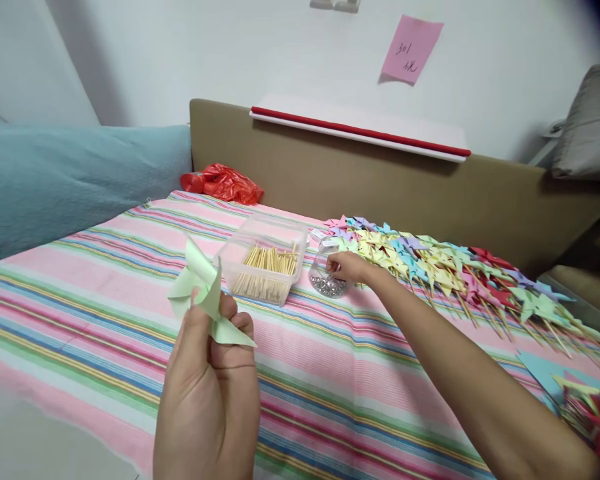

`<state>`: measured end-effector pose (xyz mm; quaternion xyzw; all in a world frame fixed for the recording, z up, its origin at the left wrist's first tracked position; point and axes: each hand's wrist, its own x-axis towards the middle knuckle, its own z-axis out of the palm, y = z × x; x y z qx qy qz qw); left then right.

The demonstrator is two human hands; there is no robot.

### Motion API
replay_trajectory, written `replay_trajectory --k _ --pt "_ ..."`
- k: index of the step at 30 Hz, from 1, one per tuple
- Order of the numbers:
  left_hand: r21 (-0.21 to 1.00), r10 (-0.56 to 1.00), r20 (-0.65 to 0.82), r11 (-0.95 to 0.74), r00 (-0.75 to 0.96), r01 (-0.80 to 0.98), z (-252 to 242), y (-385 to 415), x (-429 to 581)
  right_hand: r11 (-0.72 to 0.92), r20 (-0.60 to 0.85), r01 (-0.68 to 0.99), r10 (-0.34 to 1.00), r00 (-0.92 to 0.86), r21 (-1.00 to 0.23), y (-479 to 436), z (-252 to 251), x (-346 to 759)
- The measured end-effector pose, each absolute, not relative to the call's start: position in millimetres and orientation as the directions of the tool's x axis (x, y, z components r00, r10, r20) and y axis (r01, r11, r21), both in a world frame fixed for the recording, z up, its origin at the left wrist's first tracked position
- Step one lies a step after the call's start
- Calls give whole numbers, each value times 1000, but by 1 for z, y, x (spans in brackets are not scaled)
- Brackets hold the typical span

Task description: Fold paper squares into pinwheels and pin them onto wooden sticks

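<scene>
Just right of the clear plastic box [237, 250], which held many thin sticks [270, 261], the right hand [353, 267] reached down to a clear container [314, 268] with small shiny pieces [329, 287] at its bottom. Its fingers were bunched close together; whether they had anything between them could not be told. On the near side of the box, toward its left, the left hand [210, 393] held a pale green paper pinwheel [200, 267] up off the striped cloth [320, 347], thumb pressed near its middle and fingers behind. Well to the right of the box lay a heap of many-coloured pinwheels [443, 275].

The step in hand looked to be picking out a shiny piece while the folds were kept gathered. The next move seemed to call for a fine pinch on a single piece and a steady left thumb, since the bent paper would probably spring open if that pressure eased.
</scene>
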<state>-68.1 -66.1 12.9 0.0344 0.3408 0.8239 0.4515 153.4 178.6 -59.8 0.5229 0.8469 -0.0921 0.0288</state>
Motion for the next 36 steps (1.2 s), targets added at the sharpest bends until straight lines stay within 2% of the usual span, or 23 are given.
replay_trajectory --k 4,11,16,21,26,30,33,36 --pt "548 757 -306 -356 -577 -757 15 -65 -58 434 -157 896 882 -444 -96 181 -61 151" --pt "482 791 -285 -369 -541 -794 9 -64 -48 428 -121 901 893 -433 -67 179 -64 149" --pt "470 798 -277 -374 -536 -800 11 -62 -49 420 -11 903 906 -423 -85 174 -60 150" --pt "443 828 -235 -375 -509 -815 12 -60 -46 428 166 890 900 -403 -158 157 -36 157" --pt "441 851 -192 -370 -489 -818 14 -58 -39 441 239 871 889 -390 -217 76 -10 203" --pt "418 875 -164 -356 -455 -836 17 -58 -28 422 106 882 907 -409 -210 -16 -27 258" --pt "450 904 -108 -326 -413 -831 15 -59 -14 311 103 922 950 -294 -231 -63 -53 289" --pt "486 929 -31 -308 -368 -818 10 -60 2 172 221 954 968 -117 -247 -89 -75 301"
